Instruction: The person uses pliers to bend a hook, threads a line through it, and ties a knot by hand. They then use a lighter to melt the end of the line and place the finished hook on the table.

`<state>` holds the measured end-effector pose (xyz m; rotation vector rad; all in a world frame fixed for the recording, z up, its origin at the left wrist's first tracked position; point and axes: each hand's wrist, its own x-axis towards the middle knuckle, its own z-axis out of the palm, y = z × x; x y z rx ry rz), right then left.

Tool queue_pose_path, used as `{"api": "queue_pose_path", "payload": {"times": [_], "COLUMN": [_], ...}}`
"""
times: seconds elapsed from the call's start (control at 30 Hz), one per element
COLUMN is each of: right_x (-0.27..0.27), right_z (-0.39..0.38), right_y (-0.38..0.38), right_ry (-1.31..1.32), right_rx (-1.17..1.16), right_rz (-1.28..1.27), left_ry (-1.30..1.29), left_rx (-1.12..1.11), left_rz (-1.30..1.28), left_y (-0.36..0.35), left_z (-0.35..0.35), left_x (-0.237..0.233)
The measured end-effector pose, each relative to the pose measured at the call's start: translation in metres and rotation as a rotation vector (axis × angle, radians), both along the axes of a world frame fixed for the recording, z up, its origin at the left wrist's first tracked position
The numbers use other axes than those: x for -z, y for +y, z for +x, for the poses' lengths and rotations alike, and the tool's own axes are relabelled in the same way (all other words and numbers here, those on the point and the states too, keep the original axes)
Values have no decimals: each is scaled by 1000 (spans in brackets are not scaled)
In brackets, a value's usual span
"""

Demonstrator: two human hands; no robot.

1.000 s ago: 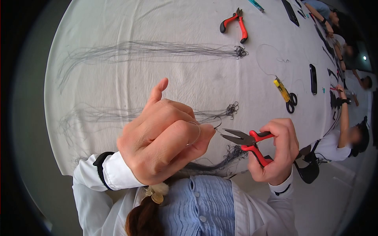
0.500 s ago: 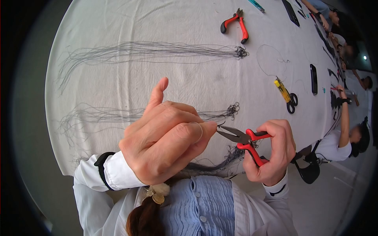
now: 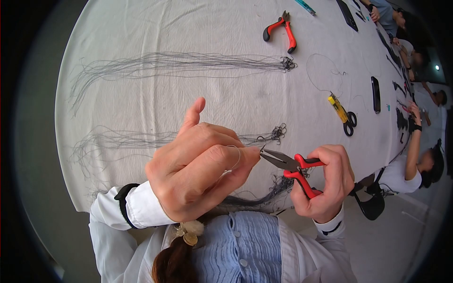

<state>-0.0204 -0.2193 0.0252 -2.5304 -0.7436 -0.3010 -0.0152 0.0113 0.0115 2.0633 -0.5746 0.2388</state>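
My left hand (image 3: 198, 170) is closed, thumb and forefinger pinching a small dark fish hook (image 3: 263, 141) with thin line, which loops over a finger. Its little finger sticks up. In my right hand (image 3: 328, 184) are red-handled needle-nose pliers (image 3: 286, 164), their tips at the hook by my left fingertips. Whether the jaws grip the hook or line is too small to tell. Behind my left hand lies a bundle of grey lines (image 3: 122, 137) with a cluster of hooks (image 3: 279, 133) at its right end. A darker bundle (image 3: 278, 188) lies partly hidden below my hands.
Another bundle of hooked lines (image 3: 188, 63) stretches across the white tablecloth (image 3: 226, 99). Red-and-black cutters (image 3: 282, 32), a yellow cutter knife (image 3: 337, 107), black-handled scissors (image 3: 350, 123) and a black phone (image 3: 375, 95) lie farther off. Other people (image 3: 401, 174) sit along the right side.
The hook at my left fingertips has tilted, its bend now higher and slightly left. My left hand has shifted a little; the pliers stay at almost the same place.
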Motion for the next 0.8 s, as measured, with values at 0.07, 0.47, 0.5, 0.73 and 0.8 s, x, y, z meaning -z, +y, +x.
{"api": "queue_pose_path", "payload": {"times": [0.07,0.47,0.5,0.73,0.8], "right_x": [0,0,0,0,-1], "right_z": [0,-4,-4,-5,-5], "right_y": [0,-1,-1,-3,-2], "right_ry": [-4,-29,-31,-52,-49], "right_rx": [5,16,16,15,23], "right_rz": [-6,2,3,-9,-16], "left_ry": [28,45,55,66,92], "left_rx": [0,2,1,12,24], "left_rz": [-5,-45,-47,-63,-43], "left_y": [0,-2,-2,-2,-1], "left_z": [-1,-3,-3,-3,-2], "left_x": [-1,2,1,1,-2]}}
